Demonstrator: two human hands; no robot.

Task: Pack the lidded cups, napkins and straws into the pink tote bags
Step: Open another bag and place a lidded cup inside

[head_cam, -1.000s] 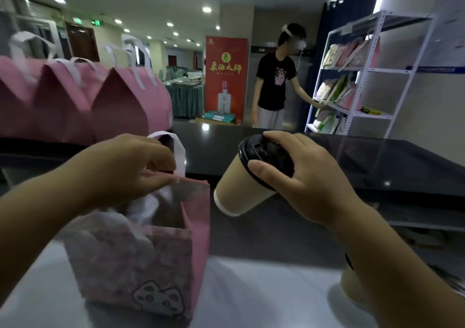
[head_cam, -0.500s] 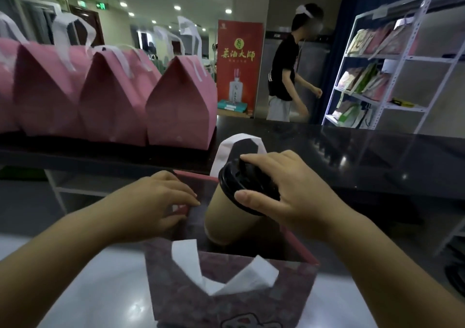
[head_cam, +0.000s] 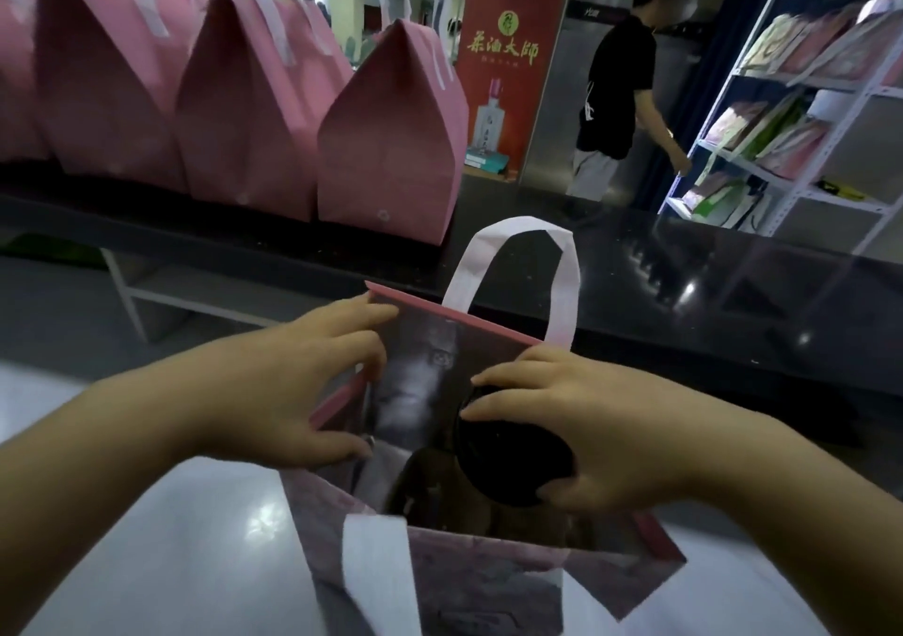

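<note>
Lidded cup [head_cam: 513,459]: now sinking inside the open pink tote bag [head_cam: 488,567] rather than tilting above it, right hand [head_cam: 601,435] fingers clasping its black lid, left hand [head_cam: 288,391] fingers spread, holding the rim apart; cup nearly packed.

right hand [head_cam: 606,435] on cup lid [head_cam: 508,459] — inside open tote [head_cam: 479,567]

"茶酒大师" on red banner [head_cam: 508,64]

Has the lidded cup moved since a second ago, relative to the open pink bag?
Yes. The cup was held tilted outside the bag, to its right; now it sits down inside the open tote bag, lid below the far rim, right hand on it.
</note>
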